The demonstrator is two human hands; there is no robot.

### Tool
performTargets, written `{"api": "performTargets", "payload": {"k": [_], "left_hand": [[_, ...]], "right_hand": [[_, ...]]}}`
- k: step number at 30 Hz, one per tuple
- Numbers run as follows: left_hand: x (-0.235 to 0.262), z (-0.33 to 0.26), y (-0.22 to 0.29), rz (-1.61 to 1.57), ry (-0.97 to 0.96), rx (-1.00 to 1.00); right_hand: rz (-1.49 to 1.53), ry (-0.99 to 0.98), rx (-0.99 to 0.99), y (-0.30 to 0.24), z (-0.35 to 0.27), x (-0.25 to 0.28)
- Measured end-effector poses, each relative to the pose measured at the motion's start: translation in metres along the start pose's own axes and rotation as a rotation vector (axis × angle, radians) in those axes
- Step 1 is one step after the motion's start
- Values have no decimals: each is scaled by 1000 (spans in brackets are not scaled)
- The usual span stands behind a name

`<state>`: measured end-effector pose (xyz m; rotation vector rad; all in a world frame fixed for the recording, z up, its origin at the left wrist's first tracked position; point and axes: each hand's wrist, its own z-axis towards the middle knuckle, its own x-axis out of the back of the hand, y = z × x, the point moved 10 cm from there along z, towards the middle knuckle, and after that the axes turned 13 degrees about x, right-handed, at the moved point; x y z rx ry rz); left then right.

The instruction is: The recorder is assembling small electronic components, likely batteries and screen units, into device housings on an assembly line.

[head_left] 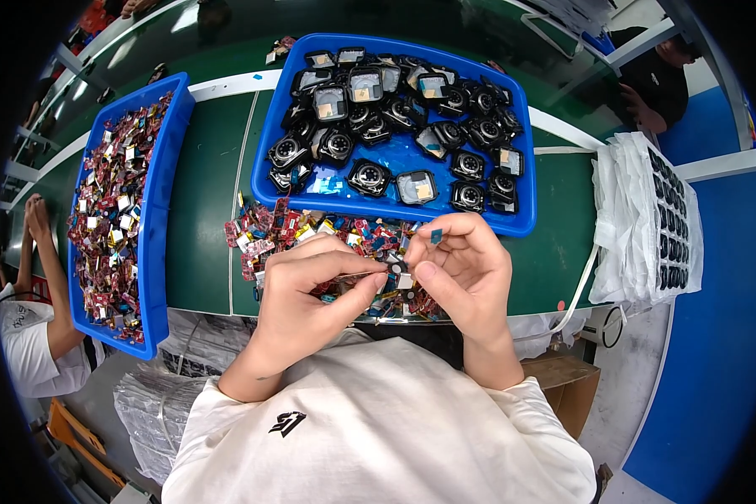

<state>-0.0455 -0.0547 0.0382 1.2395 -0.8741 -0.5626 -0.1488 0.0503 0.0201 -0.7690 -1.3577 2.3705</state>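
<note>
My left hand pinches thin metal tweezers whose tips point right at a small dark round part. My right hand holds that part between thumb and fingers, with a small blue tab sticking up from the fingertips. Both hands hover close together over a heap of small red and multicoloured circuit pieces on the green table. Just beyond stands a blue tray filled with several black square watch-like housings.
A second blue tray of red circuit pieces lies at the left. A stack of white bagged sheets sits at the right. Another person's arm is at far left, and another person sits at the upper right. A cardboard box is below.
</note>
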Motion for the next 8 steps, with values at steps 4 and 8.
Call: {"api": "performTargets", "payload": {"k": [4,8], "left_hand": [[0,1,5,73,-13,-31],[4,1,1,2,24,-20]], "right_hand": [[-104,-47,32,-2,1,-1],[85,-55,91,3,-3,1]]}}
